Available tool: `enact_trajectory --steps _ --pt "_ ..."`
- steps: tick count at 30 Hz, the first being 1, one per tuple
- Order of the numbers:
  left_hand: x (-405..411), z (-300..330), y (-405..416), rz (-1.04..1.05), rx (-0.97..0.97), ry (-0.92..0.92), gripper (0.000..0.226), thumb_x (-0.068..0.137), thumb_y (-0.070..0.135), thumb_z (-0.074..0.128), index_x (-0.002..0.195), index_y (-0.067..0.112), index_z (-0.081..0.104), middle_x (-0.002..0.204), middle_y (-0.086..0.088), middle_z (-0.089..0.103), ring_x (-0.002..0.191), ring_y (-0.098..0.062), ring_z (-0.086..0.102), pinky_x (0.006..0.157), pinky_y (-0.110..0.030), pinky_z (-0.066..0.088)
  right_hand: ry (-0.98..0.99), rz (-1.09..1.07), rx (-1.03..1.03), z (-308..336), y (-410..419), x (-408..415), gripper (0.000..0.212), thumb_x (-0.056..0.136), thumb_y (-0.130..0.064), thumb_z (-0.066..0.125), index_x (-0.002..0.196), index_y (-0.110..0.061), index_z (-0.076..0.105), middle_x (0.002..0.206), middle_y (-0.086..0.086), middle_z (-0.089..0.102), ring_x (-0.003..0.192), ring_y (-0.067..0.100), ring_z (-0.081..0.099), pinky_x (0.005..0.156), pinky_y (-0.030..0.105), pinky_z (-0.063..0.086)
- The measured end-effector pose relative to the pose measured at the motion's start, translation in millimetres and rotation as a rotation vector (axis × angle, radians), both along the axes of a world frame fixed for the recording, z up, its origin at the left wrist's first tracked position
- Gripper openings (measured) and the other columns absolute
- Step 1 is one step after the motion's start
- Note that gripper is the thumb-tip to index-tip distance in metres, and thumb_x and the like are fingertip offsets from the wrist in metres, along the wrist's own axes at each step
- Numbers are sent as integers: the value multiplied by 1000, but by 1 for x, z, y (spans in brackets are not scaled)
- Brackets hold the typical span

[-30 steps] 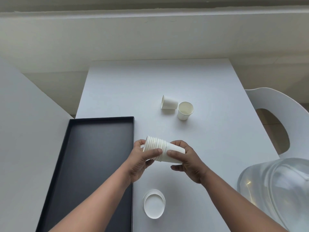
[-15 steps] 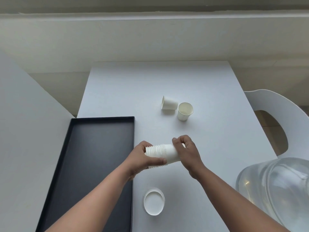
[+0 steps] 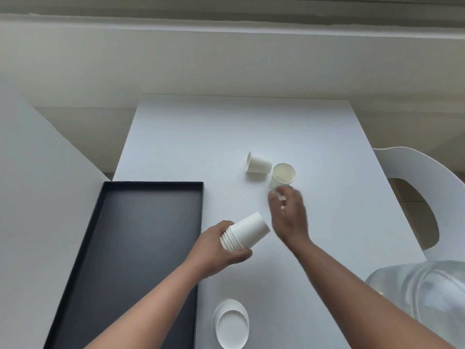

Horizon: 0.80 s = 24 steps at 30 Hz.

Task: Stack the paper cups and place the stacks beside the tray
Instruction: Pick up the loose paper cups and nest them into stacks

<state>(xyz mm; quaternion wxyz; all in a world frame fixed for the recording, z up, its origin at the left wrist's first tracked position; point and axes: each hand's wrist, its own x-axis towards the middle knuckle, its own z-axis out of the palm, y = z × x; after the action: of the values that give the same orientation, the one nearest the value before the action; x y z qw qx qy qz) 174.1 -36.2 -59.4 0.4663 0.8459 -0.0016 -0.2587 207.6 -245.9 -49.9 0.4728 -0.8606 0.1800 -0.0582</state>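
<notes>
My left hand [image 3: 219,250] grips a stack of white paper cups [image 3: 245,231] by its rims, held tilted above the table just right of the black tray [image 3: 108,197]. Blurred by motion, my right hand [image 3: 289,215] is off the stack with fingers spread, reaching out just below an upright paper cup [image 3: 283,176]. Another cup [image 3: 259,163] lies on its side, touching the upright one on its left. A second stack of cups [image 3: 231,323] stands near the table's front edge, seen from above.
The white table [image 3: 226,127] reaches back to a pale wall. A white chair [image 3: 412,172] stands at the right edge. A clear plastic container [image 3: 422,290] sits at the lower right. A grey panel [image 3: 37,185] borders the tray on the left.
My right hand let go of the stack and moved up and right toward the upright cup. My left hand tilted the stack so its base points up and right.
</notes>
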Motion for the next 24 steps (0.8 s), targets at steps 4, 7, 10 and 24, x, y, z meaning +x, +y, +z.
enact_trajectory --steps 4,7,10,24 --pt "3 -6 3 88 -37 56 56 58 62 90 103 44 62 93 14 72 74 -4 71 60 -23 59 262 34 -277 -10 -34 41 54 96 -31 58 148 -26 45 164 0 12 136 34 41 99 43 48" --pt "6 -9 5 108 -63 85 59 57 65 91 104 42 63 95 11 73 74 -5 73 58 -22 58 389 72 -313 -19 -48 60 45 97 -34 61 141 -24 54 169 -1 1 136 35 42 99 44 48" --pt "9 -13 7 111 -54 94 60 57 66 91 104 43 63 95 12 73 74 -5 73 58 -24 60 381 52 -344 -27 -58 66 27 98 -35 62 116 -15 64 162 8 26 121 36 55 89 38 47" --pt "33 -4 1 -62 425 -129 64 59 73 74 113 43 54 100 17 61 84 -9 64 65 -32 54 133 653 -394 -26 -37 6 91 78 -26 72 145 -54 17 136 -23 43 115 12 46 84 32 50"
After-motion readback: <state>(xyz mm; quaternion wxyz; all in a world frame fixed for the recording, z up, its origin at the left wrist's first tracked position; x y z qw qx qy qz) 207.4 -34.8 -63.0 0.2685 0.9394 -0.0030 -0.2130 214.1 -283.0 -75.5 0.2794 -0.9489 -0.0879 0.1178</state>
